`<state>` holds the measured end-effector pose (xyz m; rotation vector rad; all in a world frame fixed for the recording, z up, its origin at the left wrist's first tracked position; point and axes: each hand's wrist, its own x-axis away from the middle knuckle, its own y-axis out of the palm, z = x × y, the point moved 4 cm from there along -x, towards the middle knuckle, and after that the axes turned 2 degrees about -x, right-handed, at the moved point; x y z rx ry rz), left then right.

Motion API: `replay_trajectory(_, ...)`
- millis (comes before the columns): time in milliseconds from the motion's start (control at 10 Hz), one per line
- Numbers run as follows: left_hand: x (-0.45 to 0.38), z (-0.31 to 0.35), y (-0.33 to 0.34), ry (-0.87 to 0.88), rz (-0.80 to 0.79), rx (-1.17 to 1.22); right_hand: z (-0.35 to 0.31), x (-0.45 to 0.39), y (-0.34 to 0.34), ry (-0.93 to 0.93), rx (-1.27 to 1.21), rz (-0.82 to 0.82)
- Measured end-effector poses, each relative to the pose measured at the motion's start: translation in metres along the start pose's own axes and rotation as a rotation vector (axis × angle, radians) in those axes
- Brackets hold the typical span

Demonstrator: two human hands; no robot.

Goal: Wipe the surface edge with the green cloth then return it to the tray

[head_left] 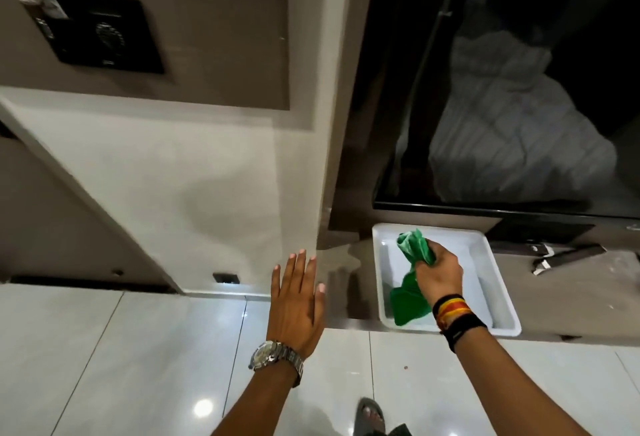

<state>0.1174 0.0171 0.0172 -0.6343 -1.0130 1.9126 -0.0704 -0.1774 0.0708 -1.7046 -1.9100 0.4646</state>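
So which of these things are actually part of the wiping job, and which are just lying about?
Part of the job:
green cloth, gripped in the right hand
white tray
surface edge

Lying about:
remote control
wall socket
dark screen

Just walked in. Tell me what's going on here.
A person is standing at a low brown counter with a white tray on it. Their right hand is closed around a bunched green cloth, held over the tray, with the cloth's lower end hanging down into it. The left hand is open and empty, fingers spread, held out in front of the pale wall panel. Whether the cloth is being picked up or put back cannot be told.
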Motion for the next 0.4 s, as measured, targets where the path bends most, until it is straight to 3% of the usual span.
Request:
replay_trajectory(200, 0.001, 0.021, 0.038, -0.098, -0.054, -0.067, 0.057, -0.048, 0.051, 0.070, 0.037, -0.269)
replay_trajectory(400, 0.004, 0.021, 0.019, -0.195, 0.073, -0.092, 0.071, -0.042, 0.045, 0.033, -0.099, -0.367)
